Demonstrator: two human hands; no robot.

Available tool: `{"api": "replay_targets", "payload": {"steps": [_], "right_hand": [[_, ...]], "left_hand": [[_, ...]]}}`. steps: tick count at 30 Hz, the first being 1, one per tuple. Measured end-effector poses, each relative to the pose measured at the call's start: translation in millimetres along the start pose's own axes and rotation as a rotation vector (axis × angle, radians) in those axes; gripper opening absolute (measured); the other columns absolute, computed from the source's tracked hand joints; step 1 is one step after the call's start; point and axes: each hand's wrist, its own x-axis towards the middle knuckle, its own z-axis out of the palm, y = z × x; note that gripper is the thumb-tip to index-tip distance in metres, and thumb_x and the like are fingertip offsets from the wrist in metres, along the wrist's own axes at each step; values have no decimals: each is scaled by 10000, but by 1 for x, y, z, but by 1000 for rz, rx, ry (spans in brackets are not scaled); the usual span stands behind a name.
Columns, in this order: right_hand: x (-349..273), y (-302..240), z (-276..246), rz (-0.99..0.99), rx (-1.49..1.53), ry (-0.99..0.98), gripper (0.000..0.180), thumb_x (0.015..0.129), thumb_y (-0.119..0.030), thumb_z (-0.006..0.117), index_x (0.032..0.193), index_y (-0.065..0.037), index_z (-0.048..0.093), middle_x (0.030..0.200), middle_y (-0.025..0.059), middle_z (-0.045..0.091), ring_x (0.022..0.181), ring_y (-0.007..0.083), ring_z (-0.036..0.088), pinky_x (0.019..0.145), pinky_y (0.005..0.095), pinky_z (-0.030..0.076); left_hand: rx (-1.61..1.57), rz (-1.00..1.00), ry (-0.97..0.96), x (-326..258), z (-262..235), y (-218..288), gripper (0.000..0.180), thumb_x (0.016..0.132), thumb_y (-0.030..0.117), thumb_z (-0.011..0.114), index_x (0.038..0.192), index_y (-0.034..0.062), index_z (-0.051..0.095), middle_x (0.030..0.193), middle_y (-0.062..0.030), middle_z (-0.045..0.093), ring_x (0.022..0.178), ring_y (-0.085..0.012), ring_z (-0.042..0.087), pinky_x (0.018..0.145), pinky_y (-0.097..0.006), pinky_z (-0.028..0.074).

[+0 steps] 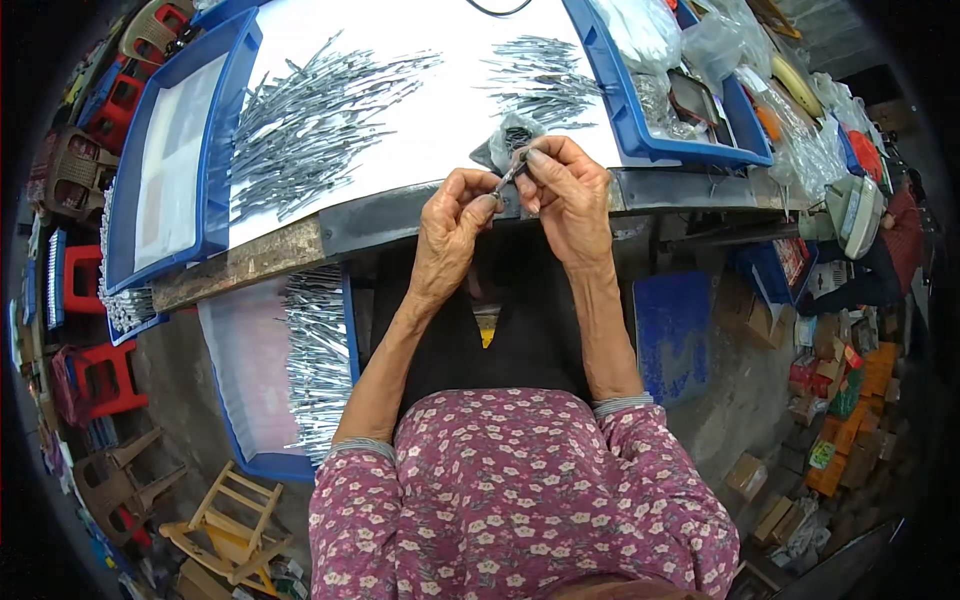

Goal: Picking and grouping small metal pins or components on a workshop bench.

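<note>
No wording, brand, number or sign can be read anywhere in the view. On the floor at the right, a small yellow-green patch on the orange boxes looks like a label, but it is too small to make out, and the colourful packages near them are likewise too small and blurred for any print to be legible. The blue panel below the table carries pale, worn marks that form no clear letters or figures.
</note>
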Motion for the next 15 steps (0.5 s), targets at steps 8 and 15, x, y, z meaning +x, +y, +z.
{"api": "replay_targets", "payload": {"steps": [8, 15], "right_hand": [[1, 4, -3, 30, -1, 26, 113, 834, -71, 541, 880, 32, 536, 725, 57, 555, 575, 78, 492, 472, 177, 376], [-1, 8, -3, 48, -60, 39, 123, 834, -79, 545, 875, 36, 536, 703, 42, 537, 542, 71, 479, 464, 176, 370]], "left_hand": [[41, -19, 5, -1, -1, -3, 106, 851, 71, 504, 934, 7, 515, 753, 3, 507, 670, -54, 438, 601, -181, 363], [72, -36, 15, -4, -2, -5, 88, 846, 52, 493, 921, 13, 516, 749, 9, 501, 671, -50, 434, 605, -179, 364]]}}
